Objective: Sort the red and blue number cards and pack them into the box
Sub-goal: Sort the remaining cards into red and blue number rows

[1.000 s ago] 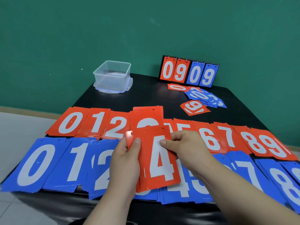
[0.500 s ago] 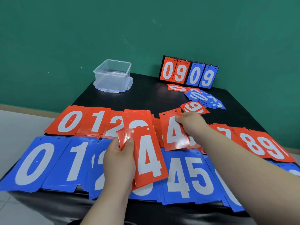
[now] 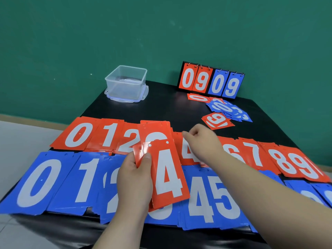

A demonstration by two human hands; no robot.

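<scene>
A row of red number cards (image 3: 79,134) runs 0 to 9 across the black table (image 3: 170,108), with a row of blue number cards (image 3: 37,182) in front of it. My left hand (image 3: 134,175) grips a small stack of red 4 cards (image 3: 167,177), held tilted over the blue row. Further back, my right hand (image 3: 201,141) lies over a single red 4 card (image 3: 186,155) in the red row, its curled fingertips at the card's top edge. The clear plastic box (image 3: 125,83) stands empty on its lid at the back left.
A flip scoreboard (image 3: 210,83) reading 09 09 stands at the back right. In front of it lie a loose pile of blue cards (image 3: 228,110) and a few red 9 cards (image 3: 217,121). The green wall rises behind; the floor is to the left.
My right hand took one red 4 card off the stack and carried it back to the red row, where it now lies flat. The left hand kept the rest of the stack.
</scene>
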